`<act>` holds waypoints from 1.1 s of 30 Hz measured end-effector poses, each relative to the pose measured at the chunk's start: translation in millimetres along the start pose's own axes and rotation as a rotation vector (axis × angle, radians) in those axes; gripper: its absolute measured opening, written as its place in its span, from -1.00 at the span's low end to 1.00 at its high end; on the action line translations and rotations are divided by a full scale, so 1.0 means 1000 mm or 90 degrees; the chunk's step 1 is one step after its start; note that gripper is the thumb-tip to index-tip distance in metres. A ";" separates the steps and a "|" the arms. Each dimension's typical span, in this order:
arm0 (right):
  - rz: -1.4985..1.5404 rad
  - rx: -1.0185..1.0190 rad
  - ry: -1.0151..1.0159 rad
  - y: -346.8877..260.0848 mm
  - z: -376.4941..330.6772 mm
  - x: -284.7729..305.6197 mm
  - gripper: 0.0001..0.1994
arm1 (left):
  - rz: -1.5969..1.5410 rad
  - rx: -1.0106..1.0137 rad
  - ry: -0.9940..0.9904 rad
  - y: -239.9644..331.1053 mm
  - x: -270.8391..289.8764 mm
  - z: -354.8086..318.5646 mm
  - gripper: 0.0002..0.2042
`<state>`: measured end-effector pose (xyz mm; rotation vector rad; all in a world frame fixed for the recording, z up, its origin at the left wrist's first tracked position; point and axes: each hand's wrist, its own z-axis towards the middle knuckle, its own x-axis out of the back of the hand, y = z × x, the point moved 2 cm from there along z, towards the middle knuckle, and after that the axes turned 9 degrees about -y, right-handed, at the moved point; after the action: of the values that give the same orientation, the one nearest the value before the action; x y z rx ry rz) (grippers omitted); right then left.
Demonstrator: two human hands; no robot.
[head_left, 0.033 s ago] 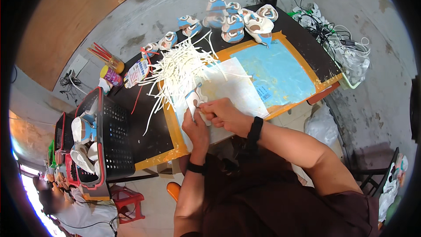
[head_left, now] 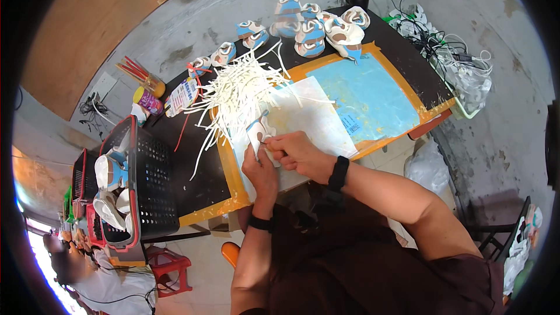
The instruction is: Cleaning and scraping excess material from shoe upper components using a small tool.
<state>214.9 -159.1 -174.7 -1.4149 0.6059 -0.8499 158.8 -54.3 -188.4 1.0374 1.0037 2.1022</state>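
My left hand grips the near edge of a small white, brown and blue shoe upper over the near side of the table. Closed in a pinch, my right hand holds a thin dark tool whose tip meets the upper; its handle is hidden in my fingers. Just beyond my hands lies a loose heap of white laces. A white sheet lies under and beside the work.
A black basket with shoe uppers stands at the left. More uppers line the far table edge. Blue sheeting edged with orange tape covers the right side. A glue bottle and a jar stand far left. Another person sits lower left.
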 end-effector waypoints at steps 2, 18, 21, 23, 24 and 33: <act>-0.077 0.076 -0.019 -0.003 -0.001 0.000 -0.79 | -0.008 -0.007 0.008 -0.002 -0.001 0.000 -0.72; -0.219 0.023 -0.015 -0.010 0.013 -0.012 -0.84 | -0.029 0.014 -0.011 0.005 -0.002 -0.003 -0.76; -0.367 0.053 -0.039 -0.029 0.014 -0.006 -0.84 | -0.140 0.055 -0.036 -0.001 -0.002 -0.002 -0.75; -0.359 0.063 -0.081 -0.042 0.010 -0.001 -0.84 | -0.134 0.027 0.012 -0.004 -0.002 0.000 -0.76; -0.446 0.050 -0.105 -0.048 0.000 0.002 -0.86 | -0.134 0.001 0.051 -0.003 -0.005 0.000 -0.76; -0.149 0.075 -0.086 -0.052 -0.028 0.055 -0.85 | -0.299 0.164 -0.065 -0.001 0.015 0.001 -0.69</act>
<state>217.1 -217.5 -118.8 -1.4391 0.2864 -0.9495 152.2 -42.2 -183.2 0.9079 1.3411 1.5553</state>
